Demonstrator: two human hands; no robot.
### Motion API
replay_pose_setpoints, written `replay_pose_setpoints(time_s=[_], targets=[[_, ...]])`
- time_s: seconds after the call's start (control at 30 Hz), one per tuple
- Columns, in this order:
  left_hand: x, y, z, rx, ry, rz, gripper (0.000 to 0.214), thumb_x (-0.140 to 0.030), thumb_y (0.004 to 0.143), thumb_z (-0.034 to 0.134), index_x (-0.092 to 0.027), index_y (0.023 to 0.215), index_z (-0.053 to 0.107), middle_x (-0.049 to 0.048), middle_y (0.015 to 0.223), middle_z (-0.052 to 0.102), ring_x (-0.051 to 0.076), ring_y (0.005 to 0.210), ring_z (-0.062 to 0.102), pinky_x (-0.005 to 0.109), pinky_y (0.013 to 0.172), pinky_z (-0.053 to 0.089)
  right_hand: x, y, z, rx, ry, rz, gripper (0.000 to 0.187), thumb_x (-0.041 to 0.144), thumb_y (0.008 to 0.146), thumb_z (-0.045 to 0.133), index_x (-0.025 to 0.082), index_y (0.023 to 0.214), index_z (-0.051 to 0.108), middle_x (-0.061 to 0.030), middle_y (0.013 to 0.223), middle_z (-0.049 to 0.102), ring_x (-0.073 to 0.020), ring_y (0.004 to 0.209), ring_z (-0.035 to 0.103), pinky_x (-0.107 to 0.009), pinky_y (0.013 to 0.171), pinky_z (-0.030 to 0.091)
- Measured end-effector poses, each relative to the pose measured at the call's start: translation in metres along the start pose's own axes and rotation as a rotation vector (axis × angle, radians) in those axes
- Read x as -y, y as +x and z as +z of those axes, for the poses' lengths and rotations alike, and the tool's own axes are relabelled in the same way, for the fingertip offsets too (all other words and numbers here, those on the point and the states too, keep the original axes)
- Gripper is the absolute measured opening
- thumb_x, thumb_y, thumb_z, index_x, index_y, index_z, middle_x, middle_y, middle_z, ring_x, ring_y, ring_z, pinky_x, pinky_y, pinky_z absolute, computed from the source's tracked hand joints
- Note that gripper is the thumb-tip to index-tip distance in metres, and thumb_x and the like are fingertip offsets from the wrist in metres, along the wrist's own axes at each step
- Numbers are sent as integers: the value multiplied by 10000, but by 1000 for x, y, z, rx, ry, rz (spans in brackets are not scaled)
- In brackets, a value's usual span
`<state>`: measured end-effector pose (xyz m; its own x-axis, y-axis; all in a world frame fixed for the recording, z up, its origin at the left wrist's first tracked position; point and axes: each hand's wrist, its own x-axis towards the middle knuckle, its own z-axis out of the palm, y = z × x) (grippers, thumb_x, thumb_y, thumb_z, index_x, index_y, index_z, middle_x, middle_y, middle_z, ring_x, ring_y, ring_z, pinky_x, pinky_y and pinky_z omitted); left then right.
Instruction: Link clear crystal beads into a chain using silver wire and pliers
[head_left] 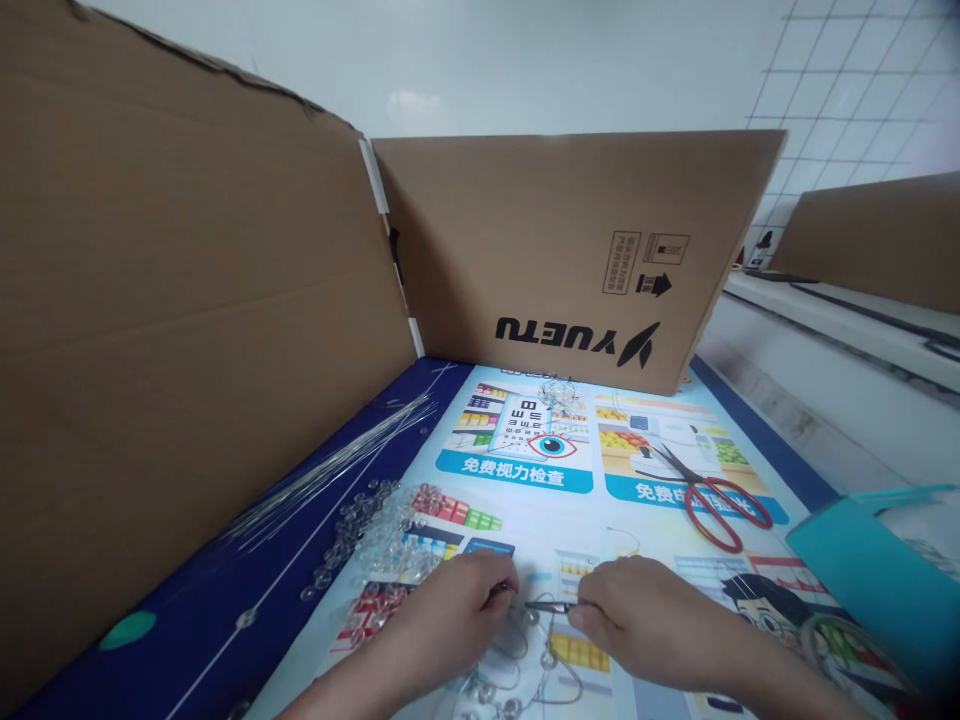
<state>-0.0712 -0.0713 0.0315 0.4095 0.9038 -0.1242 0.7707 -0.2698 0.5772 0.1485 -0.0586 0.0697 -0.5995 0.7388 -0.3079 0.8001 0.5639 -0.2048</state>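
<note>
My right hand (637, 610) is closed around small pliers; only their pointed metal jaws (551, 606) show, aimed left at my other hand. My left hand (469, 600) is closed in a pinch just left of the jaw tips, on a thin wire mostly hidden by the fingers. Below and between both hands lie looped wires with clear round beads (548, 659). A pile of loose clear beads (390, 530) spreads over the mat beyond my left wrist. Red-handled scissors (724, 512) rest open past my right hand.
A bundle of straight wires (337, 465) lies along the left cardboard panel (187, 270). Another cardboard panel (562, 240) stands across the back, with a small tangle of wire (561, 395) before it. A turquoise container (862, 560) and a clear round dish (855, 655) are at right.
</note>
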Motion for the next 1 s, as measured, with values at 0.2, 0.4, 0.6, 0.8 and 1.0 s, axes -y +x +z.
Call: replay_pose_setpoints(time_s=[0.2,0.4,0.6,0.8,1.0], targets=[[-2,-1,-5,34,-68,36,209,-128,753,416,-226,771,600,-33,799,625,138,762,557,196,645,354,0,3,7,-46,18,-11,354,368,892,345,190,719,598,-50,746,667,-198,671,590,-273,517,234],[1,0,-5,55,-111,67,210,-153,776,424,-226,766,621,-35,777,615,132,745,547,192,629,338,-2,1,14,-83,91,-27,322,352,895,355,195,726,579,-26,745,655,-165,666,578,-254,518,236],[7,2,-2,56,-147,92,206,-141,779,408,-187,653,563,-45,646,541,108,643,499,194,563,288,-6,-1,23,-140,141,-36,281,346,894,377,200,730,553,-5,727,624,-143,647,548,-242,532,256],[5,3,-5,74,-257,80,215,-158,785,390,-169,632,540,-43,602,469,104,596,447,200,529,262,-6,-4,35,-199,155,-44,256,346,909,366,224,813,569,-4,789,606,-163,722,551,-256,608,318],[6,3,-6,111,-369,-22,182,-196,773,403,-168,661,545,-49,566,444,97,547,423,184,484,259,-2,-3,38,-234,73,-37,189,303,895,408,209,846,564,-31,840,593,-192,768,540,-286,640,338]])
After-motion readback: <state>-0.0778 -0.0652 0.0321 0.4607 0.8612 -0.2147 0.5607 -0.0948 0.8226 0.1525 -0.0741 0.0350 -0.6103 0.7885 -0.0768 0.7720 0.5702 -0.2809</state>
